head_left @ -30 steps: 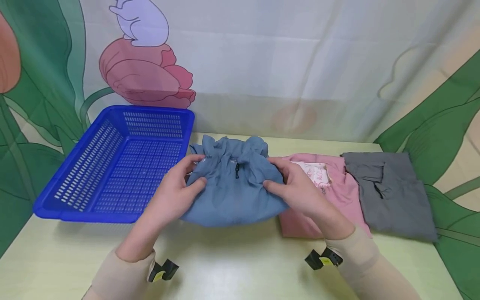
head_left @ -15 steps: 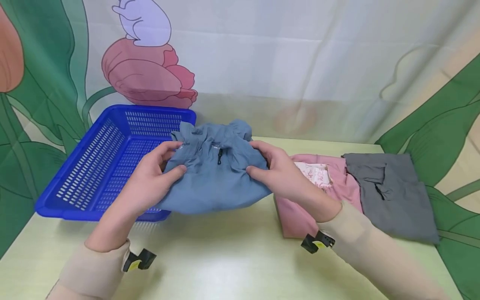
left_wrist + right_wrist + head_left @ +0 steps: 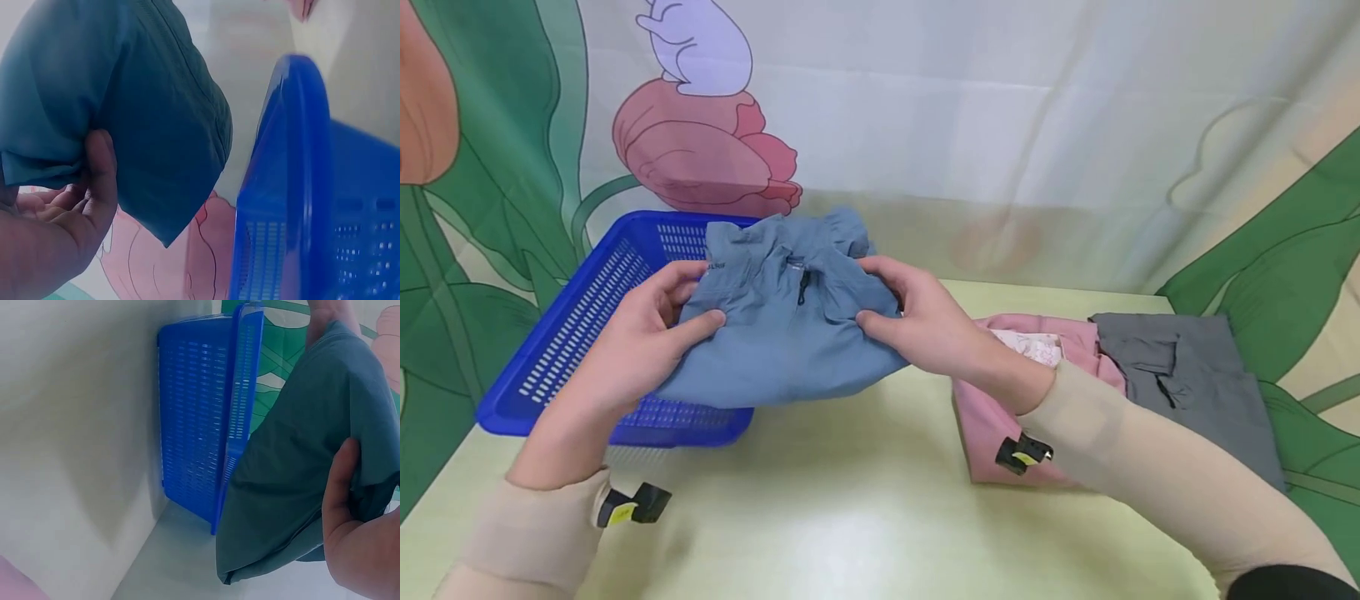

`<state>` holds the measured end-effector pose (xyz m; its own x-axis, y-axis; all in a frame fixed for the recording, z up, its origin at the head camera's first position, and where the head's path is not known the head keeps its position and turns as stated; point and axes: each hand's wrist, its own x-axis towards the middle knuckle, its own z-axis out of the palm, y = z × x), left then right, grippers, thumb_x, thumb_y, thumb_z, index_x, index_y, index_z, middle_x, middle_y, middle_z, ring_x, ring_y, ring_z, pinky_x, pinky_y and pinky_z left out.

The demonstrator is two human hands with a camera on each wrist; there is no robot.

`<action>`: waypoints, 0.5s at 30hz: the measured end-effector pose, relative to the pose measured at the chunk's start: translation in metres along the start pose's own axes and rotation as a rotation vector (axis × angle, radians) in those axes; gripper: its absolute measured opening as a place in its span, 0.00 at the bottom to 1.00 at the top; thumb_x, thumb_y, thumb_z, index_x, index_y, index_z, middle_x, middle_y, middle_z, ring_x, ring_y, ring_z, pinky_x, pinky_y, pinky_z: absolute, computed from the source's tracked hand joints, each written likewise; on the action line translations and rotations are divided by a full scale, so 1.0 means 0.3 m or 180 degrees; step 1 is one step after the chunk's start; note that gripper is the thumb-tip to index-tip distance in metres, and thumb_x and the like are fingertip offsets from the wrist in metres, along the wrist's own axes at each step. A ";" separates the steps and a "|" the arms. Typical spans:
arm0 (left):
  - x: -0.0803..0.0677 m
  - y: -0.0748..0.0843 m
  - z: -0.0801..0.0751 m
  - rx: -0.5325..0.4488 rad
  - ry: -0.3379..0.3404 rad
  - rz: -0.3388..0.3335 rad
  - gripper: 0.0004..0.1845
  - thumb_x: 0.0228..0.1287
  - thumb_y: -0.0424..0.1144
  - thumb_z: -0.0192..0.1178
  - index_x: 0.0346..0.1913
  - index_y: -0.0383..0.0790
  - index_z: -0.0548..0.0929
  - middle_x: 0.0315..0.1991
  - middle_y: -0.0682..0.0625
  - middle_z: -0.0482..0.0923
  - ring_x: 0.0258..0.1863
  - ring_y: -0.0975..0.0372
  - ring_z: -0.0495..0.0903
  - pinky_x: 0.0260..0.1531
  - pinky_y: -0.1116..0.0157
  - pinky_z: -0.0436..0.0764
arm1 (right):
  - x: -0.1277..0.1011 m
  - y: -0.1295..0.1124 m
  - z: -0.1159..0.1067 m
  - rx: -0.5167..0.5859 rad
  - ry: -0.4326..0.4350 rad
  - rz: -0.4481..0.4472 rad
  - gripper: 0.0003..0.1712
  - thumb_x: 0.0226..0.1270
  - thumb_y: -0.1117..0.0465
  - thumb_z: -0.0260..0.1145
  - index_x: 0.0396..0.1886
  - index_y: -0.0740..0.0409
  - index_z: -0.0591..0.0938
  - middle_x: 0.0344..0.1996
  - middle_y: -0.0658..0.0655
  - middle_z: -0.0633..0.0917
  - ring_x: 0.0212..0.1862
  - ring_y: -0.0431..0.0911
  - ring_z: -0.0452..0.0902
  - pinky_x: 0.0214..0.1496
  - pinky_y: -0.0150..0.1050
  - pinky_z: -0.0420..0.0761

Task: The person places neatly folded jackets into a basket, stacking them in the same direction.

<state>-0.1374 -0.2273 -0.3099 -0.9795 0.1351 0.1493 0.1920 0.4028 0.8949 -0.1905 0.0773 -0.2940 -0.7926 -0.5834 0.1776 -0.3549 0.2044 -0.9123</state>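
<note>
A folded blue-grey garment (image 3: 778, 333) with a small black zipper pull hangs in the air, partly over the blue perforated basket (image 3: 572, 333). My left hand (image 3: 658, 333) grips its left side, thumb on top. My right hand (image 3: 910, 321) grips its right side, thumb on top. In the left wrist view the thumb presses on the blue-grey garment (image 3: 144, 106) beside the blue basket's rim (image 3: 300, 181). The right wrist view shows the garment (image 3: 300, 481) hanging over the basket's corner (image 3: 234, 425).
A folded pink garment (image 3: 1000, 408) lies on the pale green table (image 3: 850, 517) right of centre, with a folded grey garment (image 3: 1195, 383) next to it. A printed flower curtain (image 3: 925, 125) closes off the back.
Both hands have lifted the blue-grey garment off the table and carried it left and up, so it now hangs partly over the blue basket.
</note>
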 end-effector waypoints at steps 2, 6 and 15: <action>0.004 -0.008 -0.014 0.0037 0.0016 -0.0007 0.29 0.76 0.34 0.59 0.74 0.34 0.64 0.50 0.57 0.81 0.39 0.64 0.81 0.37 0.71 0.81 | 0.013 -0.002 0.008 -0.0016 -0.0046 0.0027 0.26 0.71 0.72 0.64 0.68 0.63 0.75 0.58 0.55 0.82 0.56 0.46 0.81 0.61 0.40 0.78; 0.017 -0.035 -0.047 0.0087 0.0027 -0.0019 0.29 0.76 0.33 0.59 0.75 0.33 0.63 0.50 0.61 0.81 0.39 0.66 0.81 0.36 0.71 0.81 | 0.040 0.011 0.030 -0.0046 -0.0114 0.0075 0.26 0.71 0.71 0.64 0.68 0.63 0.74 0.58 0.55 0.82 0.55 0.45 0.80 0.61 0.38 0.78; 0.041 -0.082 -0.112 0.0536 0.0158 -0.0115 0.32 0.76 0.35 0.59 0.77 0.33 0.62 0.58 0.42 0.77 0.42 0.68 0.77 0.36 0.75 0.76 | 0.107 0.050 0.078 -0.0028 -0.0075 0.0054 0.30 0.71 0.71 0.66 0.71 0.62 0.72 0.61 0.56 0.81 0.58 0.46 0.79 0.61 0.37 0.77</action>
<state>-0.1563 -0.2658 -0.3160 -0.9870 0.0746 0.1426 0.1600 0.5531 0.8176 -0.2096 0.0432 -0.3105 -0.7867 -0.5980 0.1535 -0.3460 0.2210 -0.9118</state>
